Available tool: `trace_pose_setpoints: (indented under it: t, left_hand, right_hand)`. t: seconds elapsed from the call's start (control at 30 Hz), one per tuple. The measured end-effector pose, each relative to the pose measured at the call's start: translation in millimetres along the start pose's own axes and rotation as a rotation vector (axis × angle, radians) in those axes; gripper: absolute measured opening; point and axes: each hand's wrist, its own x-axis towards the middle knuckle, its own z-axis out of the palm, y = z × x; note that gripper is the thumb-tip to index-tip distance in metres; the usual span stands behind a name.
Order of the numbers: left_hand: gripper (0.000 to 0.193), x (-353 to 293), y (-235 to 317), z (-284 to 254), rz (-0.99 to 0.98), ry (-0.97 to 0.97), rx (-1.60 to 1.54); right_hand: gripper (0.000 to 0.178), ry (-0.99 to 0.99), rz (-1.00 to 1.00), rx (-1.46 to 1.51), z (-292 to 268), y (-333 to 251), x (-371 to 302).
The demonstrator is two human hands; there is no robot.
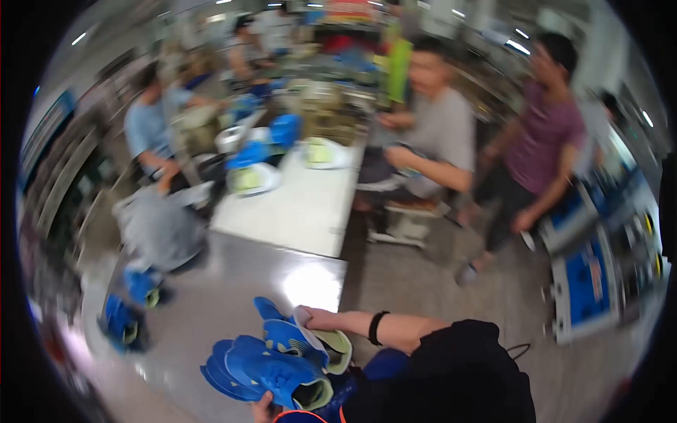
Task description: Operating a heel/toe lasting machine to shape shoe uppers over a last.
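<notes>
Close in front of me, at the near edge of the metal table, I hold a bunch of blue shoe uppers with pale green linings. My left hand shows only its fingertips, closed on the edge of the nearer stacked uppers; the rest of it is hidden. A black band circles my right forearm. My right hand is closed round the heel side of another blue upper, just beyond the stack. How many uppers overlap there I cannot tell.
Two blue uppers lie at the left of the metal table. Beyond, a white conveyor belt carries more uppers and white-green pieces. A grey bag sits left. Seated workers flank the belt; one person stands right, near blue machines.
</notes>
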Motion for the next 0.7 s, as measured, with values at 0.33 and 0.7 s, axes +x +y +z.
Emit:
trace_pose_setpoints:
  t: [0.33,0.7]
  left_hand:
    - [0.079,12.6,-143.3,318.4,-0.399,-0.644,0.379]
    - [0.065,-58.0,-363.8,551.6,-1.169,-1.336,0.95]
  right_hand:
    - [0.063,0.928,0.044,0.71,-130.3,115.2,-441.9]
    - [0.037,1.993,0.057,1.083,34.6,162.4,-681.1]
